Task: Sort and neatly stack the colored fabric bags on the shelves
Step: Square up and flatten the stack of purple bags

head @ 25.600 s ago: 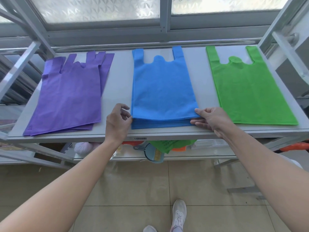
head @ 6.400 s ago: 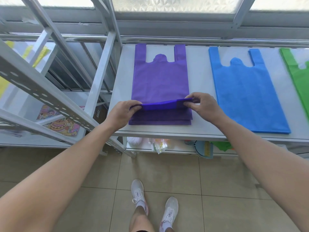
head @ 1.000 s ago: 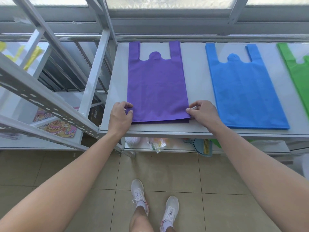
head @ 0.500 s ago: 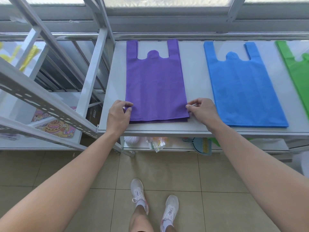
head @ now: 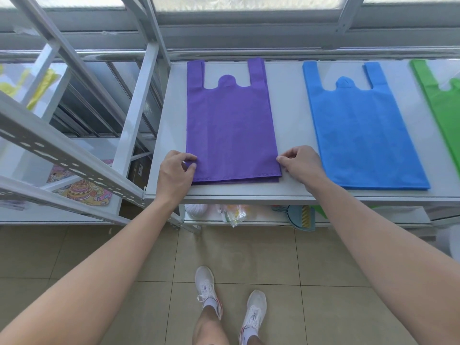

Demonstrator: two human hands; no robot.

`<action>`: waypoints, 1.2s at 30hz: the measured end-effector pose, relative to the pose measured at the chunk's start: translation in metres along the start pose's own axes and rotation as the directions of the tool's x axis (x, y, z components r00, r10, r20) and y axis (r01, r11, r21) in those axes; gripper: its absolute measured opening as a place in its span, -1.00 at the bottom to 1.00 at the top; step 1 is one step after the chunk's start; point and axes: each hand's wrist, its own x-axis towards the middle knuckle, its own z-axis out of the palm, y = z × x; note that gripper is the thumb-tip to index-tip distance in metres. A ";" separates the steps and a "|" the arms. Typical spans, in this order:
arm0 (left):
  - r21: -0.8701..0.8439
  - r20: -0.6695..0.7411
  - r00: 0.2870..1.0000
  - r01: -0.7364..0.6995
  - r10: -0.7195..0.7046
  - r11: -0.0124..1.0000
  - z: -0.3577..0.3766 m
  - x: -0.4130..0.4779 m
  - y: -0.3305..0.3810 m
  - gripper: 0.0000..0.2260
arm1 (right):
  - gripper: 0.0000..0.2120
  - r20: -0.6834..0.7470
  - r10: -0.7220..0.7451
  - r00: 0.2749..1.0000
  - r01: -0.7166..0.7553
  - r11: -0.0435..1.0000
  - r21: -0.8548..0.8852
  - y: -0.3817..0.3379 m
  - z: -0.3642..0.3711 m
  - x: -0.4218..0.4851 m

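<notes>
A stack of purple fabric bags (head: 229, 123) lies flat on the white shelf (head: 293, 192), handles toward the window. My left hand (head: 174, 174) pinches the stack's lower left corner, and my right hand (head: 300, 164) pinches its lower right corner. The lowest purple bags stick out a little below the top one. To the right lies a flat stack of blue bags (head: 361, 130). A green bag stack (head: 445, 105) is cut off by the right edge.
A second metal rack (head: 62, 150) stands at the left, with a yellow bag (head: 37, 83) on its shelf. A dustpan with brush (head: 302, 216) and packets sit on the lower shelf. My white shoes (head: 230, 302) stand on the tiled floor.
Both hands have stayed at the lower corners of the purple stack. Its top bag sits more squarely on those beneath than a second ago.
</notes>
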 end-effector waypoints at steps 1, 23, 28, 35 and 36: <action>0.013 0.011 1.000 -0.011 0.011 1.000 0.000 -0.001 0.000 -0.86 | -0.89 -0.003 -0.009 1.000 0.009 1.000 -0.027 -0.001 0.000 -0.001; 0.379 0.358 0.769 -0.638 0.529 0.670 0.051 0.011 0.065 -0.57 | -0.79 0.295 -0.618 0.729 0.684 0.680 -0.265 -0.007 -0.005 -0.007; 0.192 0.414 0.793 -0.555 0.446 0.810 0.039 0.015 0.062 -0.70 | -0.80 0.347 -0.487 0.802 0.543 0.836 -0.083 -0.011 -0.015 0.004; 0.271 0.204 0.874 -0.483 0.440 0.833 0.018 -0.004 0.020 -0.68 | -0.83 0.224 -0.536 0.814 0.563 0.822 -0.077 -0.007 -0.009 -0.001; 0.252 0.135 0.908 -0.419 0.397 0.872 0.014 -0.007 0.011 -0.73 | -0.84 0.186 -0.534 0.825 0.554 0.830 -0.071 -0.005 -0.008 -0.002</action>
